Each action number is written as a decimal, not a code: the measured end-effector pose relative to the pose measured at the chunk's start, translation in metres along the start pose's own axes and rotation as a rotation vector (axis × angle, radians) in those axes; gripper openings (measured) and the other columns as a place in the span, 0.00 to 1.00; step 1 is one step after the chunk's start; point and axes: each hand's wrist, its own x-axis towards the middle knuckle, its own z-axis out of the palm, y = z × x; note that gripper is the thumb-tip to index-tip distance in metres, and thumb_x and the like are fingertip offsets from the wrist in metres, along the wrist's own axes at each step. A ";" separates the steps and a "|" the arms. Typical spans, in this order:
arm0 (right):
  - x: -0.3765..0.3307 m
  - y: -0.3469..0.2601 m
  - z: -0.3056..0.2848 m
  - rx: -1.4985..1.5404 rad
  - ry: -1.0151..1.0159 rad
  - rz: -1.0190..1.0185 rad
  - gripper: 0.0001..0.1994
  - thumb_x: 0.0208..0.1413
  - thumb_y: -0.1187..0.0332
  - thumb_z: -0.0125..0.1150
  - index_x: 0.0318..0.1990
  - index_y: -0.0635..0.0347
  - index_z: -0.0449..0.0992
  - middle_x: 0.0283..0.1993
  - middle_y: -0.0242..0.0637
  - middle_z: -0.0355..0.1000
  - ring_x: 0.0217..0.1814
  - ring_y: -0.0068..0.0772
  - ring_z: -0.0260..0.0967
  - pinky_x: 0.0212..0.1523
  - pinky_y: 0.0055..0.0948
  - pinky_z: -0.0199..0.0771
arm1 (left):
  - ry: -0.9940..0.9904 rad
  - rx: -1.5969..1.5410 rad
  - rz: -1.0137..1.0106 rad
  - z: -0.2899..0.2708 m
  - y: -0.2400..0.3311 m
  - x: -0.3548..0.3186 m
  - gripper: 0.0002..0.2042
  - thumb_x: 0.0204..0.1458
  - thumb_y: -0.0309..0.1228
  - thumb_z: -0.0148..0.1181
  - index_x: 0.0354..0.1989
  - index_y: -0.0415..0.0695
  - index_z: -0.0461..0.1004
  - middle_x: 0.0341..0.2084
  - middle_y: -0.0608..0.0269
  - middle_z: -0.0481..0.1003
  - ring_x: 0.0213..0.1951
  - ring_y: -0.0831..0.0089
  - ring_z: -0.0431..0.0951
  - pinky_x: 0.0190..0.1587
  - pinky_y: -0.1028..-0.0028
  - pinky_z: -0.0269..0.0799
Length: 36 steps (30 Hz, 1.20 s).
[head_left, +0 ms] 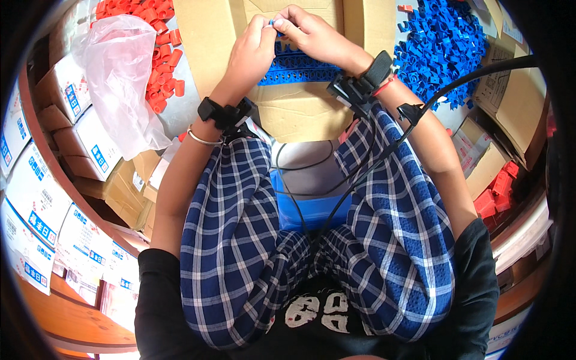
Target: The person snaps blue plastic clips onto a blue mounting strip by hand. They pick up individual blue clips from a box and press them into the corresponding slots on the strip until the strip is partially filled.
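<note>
Over an open cardboard box (300, 114), my two hands meet at the fingertips. A small blue plastic piece (272, 23) shows between them, mostly hidden by the fingers. My left hand (253, 51) is closed in a pinch on its left side. From the right, my right hand (309, 33) pinches it too, thumb and forefinger together. Below the hands, rows of blue plastic clips (300, 74) lie packed side by side in the box.
A heap of loose blue clips (441, 51) lies to the right. Orange-red plastic fittings (163, 66) and a clear plastic bag (123, 78) are on the left. White cartons (36, 180) line the left side. A black cable (480, 72) crosses my right forearm.
</note>
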 end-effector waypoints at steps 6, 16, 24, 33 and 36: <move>-0.012 -0.025 0.014 0.057 0.117 0.058 0.18 0.62 0.59 0.49 0.44 0.71 0.66 0.36 0.50 0.73 0.39 0.40 0.73 0.42 0.33 0.71 | 0.054 -0.033 0.009 -0.003 0.012 -0.002 0.10 0.58 0.35 0.43 0.36 0.39 0.64 0.32 0.44 0.72 0.36 0.45 0.72 0.38 0.56 0.67; -0.017 -0.037 0.001 0.109 0.136 0.024 0.15 0.61 0.63 0.52 0.45 0.69 0.65 0.32 0.40 0.71 0.35 0.24 0.71 0.34 0.25 0.72 | 0.004 -0.140 0.026 -0.011 0.028 -0.003 0.12 0.62 0.34 0.40 0.39 0.37 0.65 0.25 0.55 0.72 0.25 0.71 0.75 0.30 0.73 0.71; -0.011 -0.014 0.003 0.404 0.029 0.084 0.17 0.57 0.65 0.59 0.47 0.68 0.66 0.37 0.35 0.71 0.39 0.21 0.69 0.43 0.21 0.72 | -0.098 -0.098 0.119 -0.023 0.014 0.004 0.12 0.61 0.36 0.45 0.39 0.37 0.66 0.27 0.52 0.74 0.26 0.66 0.77 0.32 0.69 0.72; -0.010 -0.014 0.011 0.522 0.136 0.112 0.19 0.56 0.68 0.60 0.51 0.68 0.65 0.40 0.35 0.69 0.42 0.19 0.69 0.46 0.20 0.71 | -0.017 -0.016 0.173 -0.020 0.007 0.007 0.13 0.61 0.38 0.46 0.38 0.38 0.66 0.28 0.49 0.75 0.30 0.64 0.79 0.33 0.68 0.72; -0.012 -0.015 0.009 0.457 0.146 0.135 0.20 0.55 0.68 0.61 0.52 0.68 0.63 0.40 0.35 0.69 0.41 0.19 0.69 0.45 0.19 0.72 | -0.060 -0.094 0.036 -0.018 0.016 0.005 0.15 0.61 0.39 0.47 0.38 0.37 0.67 0.28 0.50 0.75 0.28 0.66 0.79 0.32 0.70 0.74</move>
